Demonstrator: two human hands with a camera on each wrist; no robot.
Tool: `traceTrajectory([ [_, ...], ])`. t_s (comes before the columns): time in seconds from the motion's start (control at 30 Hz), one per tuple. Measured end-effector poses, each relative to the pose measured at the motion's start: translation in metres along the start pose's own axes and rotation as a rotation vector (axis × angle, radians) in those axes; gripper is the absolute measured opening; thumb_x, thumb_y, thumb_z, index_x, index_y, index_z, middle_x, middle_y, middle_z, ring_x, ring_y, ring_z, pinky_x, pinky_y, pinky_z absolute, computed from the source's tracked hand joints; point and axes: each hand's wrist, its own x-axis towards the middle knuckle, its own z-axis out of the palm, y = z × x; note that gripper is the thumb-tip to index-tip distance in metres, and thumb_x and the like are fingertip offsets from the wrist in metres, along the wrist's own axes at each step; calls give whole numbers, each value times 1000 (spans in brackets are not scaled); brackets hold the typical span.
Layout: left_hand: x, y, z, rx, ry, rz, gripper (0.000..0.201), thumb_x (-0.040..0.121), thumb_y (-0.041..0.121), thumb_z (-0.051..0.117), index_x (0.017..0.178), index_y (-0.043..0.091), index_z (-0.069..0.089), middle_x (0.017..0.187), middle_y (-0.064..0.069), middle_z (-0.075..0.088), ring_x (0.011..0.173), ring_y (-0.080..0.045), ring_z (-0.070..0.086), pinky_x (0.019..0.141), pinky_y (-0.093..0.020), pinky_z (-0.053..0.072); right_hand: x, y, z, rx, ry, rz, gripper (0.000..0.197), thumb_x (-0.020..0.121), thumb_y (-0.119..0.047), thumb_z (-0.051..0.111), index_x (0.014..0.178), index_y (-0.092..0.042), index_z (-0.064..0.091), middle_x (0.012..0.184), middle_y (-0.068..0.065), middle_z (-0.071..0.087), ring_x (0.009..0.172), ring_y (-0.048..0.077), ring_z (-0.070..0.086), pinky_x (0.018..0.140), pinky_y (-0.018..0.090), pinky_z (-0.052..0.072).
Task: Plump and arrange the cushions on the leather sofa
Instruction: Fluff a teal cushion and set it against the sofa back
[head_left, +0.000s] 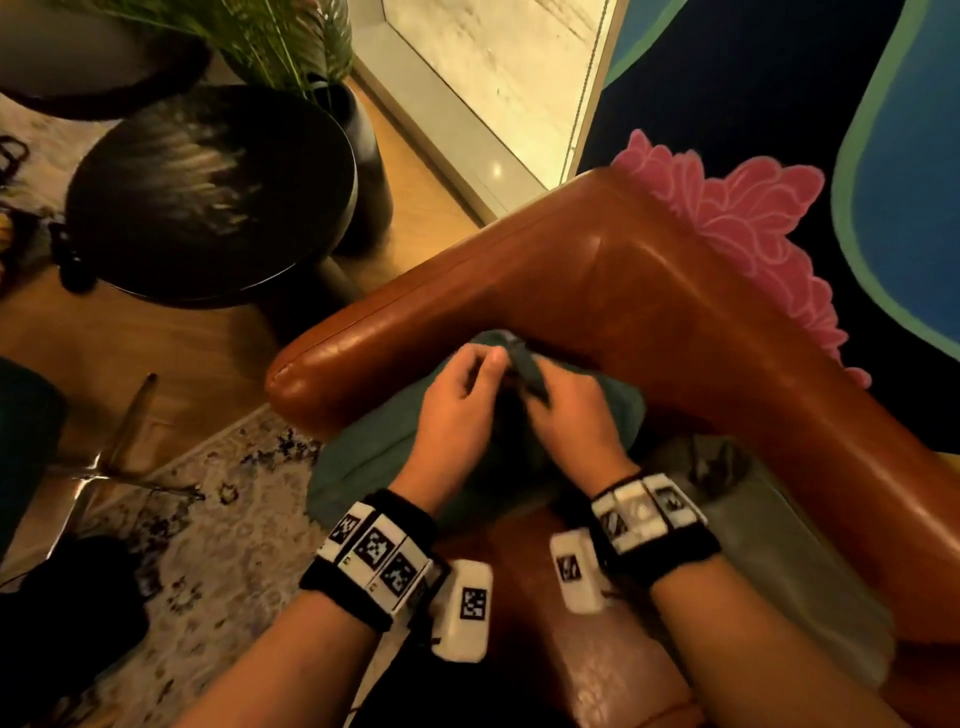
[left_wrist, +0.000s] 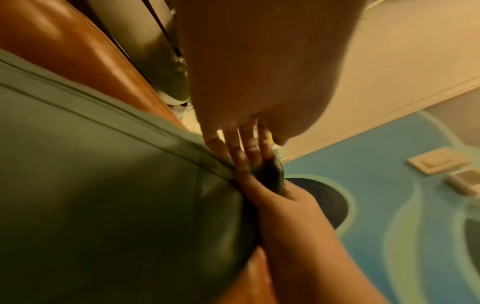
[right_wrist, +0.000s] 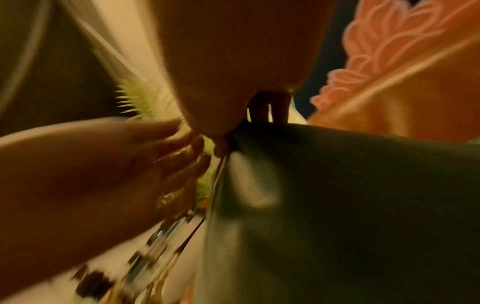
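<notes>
Your left hand (head_left: 457, 400) and right hand (head_left: 571, 410) meet at the top corner of the green cushion (head_left: 363, 457), fingers curled and pinching its fabric between them. The cushion sits in the corner of the leather sofa (head_left: 649, 291), leaning on the armrest. A grey cushion (head_left: 779, 561) lies just beside it.

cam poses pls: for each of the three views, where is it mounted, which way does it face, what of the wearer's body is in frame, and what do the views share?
Head: worn on the head, looks forward and down at the leather sofa corner; both forearms, left hand and right hand on the green cushion.
Left wrist: looks along the left palm to its fingers at the cushion's corner; the right hand shows too.
Right wrist: looks along the right palm; blurred, the left hand enters from the side.
Shared: all three show both hands, the green cushion and the sofa.
</notes>
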Motion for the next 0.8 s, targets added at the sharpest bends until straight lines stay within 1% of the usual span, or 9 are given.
traceTrajectory([
  [0.07, 0, -42, -13, 340, -48, -25, 25, 101, 43, 47, 110, 29, 65, 122, 6, 62, 120, -14, 54, 101, -47, 44, 22, 37, -6, 139, 53, 194, 22, 93, -26, 65, 111, -16, 72, 103, 9, 76, 97, 24, 68, 85, 30, 50],
  [0.17, -11, -131, -57, 763, -54, -554, 61, 98, 57, 43, 150, 26, 35, 160, -13, 28, 146, -38, 26, 114, -60, 27, 37, 93, -19, 61, 58, 334, 24, 90, -19, 69, 112, -10, 73, 107, 14, 75, 104, 29, 69, 87, 31, 48],
  [0.2, -18, -153, -70, 698, -59, -681, 72, 95, 62, 42, 153, 21, 29, 159, -18, 31, 144, -42, 31, 115, -59, 30, 39, 110, -24, -9, 78, 395, 27, 89, -17, 70, 114, -9, 72, 111, 16, 74, 107, 32, 67, 88, 32, 48],
  [0.27, -29, -190, -84, 369, -87, -744, 76, 91, 70, 39, 144, 16, 44, 140, -18, 56, 123, -38, 57, 103, -53, 46, 40, 135, -34, -94, 138, 526, 32, 88, -18, 71, 118, -8, 69, 117, 19, 71, 112, 37, 64, 92, 37, 48],
  [0.37, -36, -188, -77, 124, 1, -684, 62, 99, 63, 35, 104, 12, 70, 101, -16, 74, 89, -33, 71, 85, -49, 58, 44, 148, -39, -107, 209, 554, 34, 92, -31, 67, 115, -6, 65, 114, 22, 69, 111, 40, 62, 93, 43, 48],
  [0.5, -36, -157, -55, 157, 35, -582, 67, 98, 66, 34, 111, 8, 66, 114, -6, 68, 105, -22, 63, 88, -34, 46, 44, 135, -28, -141, 226, 387, 34, 98, -33, 57, 110, -3, 66, 109, 22, 69, 106, 38, 62, 89, 40, 46],
  [0.63, -41, -164, -84, 38, 178, -546, 68, 84, 82, 44, 96, 20, 69, 100, -4, 74, 95, -25, 69, 87, -52, 55, 39, 148, -45, -168, 310, 276, 29, 97, -30, 59, 103, -4, 70, 102, 19, 71, 99, 36, 64, 86, 38, 46],
  [0.73, -34, -144, -97, 13, 191, -490, 62, 83, 80, 49, 90, 22, 67, 94, -4, 72, 91, -24, 68, 83, -56, 56, 35, 154, -52, -104, 299, 355, 28, 97, -30, 59, 103, -4, 70, 99, 19, 72, 97, 36, 65, 83, 38, 47],
  [0.8, -25, -113, -93, -61, 223, -417, 52, 88, 70, 54, 88, 19, 66, 90, -3, 70, 84, -20, 66, 74, -49, 54, 40, 142, -51, -113, 244, 469, 30, 98, -25, 57, 119, -4, 65, 116, 23, 67, 110, 40, 60, 91, 41, 48],
])
